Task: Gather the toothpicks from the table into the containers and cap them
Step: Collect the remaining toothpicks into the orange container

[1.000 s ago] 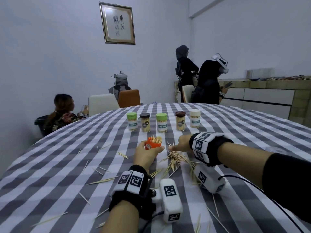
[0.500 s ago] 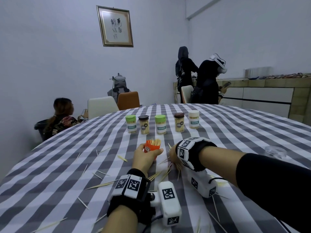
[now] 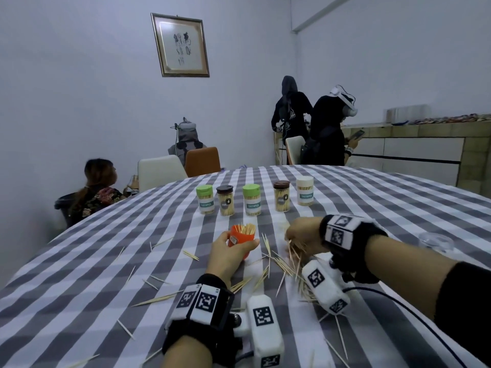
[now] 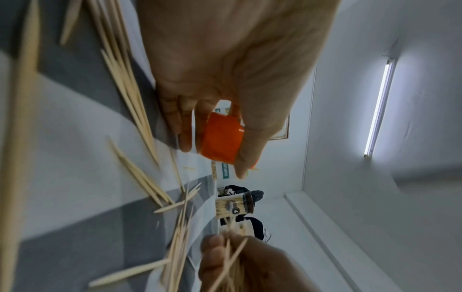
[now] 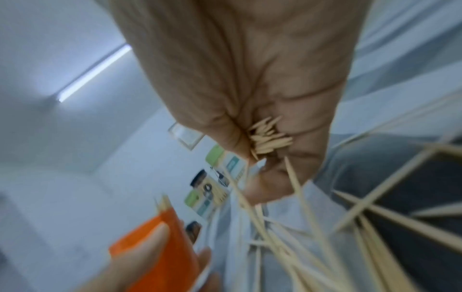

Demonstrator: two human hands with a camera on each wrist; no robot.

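My left hand [image 3: 230, 251] grips an uncapped orange container [image 3: 241, 239] partly filled with toothpicks, standing on the checked tablecloth [image 3: 79, 274]; the left wrist view shows my fingers curled round the orange container [image 4: 220, 138]. Just to its right, my right hand [image 3: 303, 236] holds a bundle of toothpicks [image 5: 268, 136] in its curled fingers, low over a loose pile of toothpicks [image 3: 281, 264]. Single toothpicks [image 3: 152, 301] lie scattered over the near half of the table.
A row of several capped toothpick containers [image 3: 252, 200] stands beyond my hands. A clear glass object [image 3: 435, 241] lies at the right. A seated person [image 3: 99, 187] is at the far left and two standing people [image 3: 310, 126] are behind the table.
My right hand has pulled back from the flat reach over the pile and closed on a bundle of toothpicks. My left hand still holds the orange container in place.
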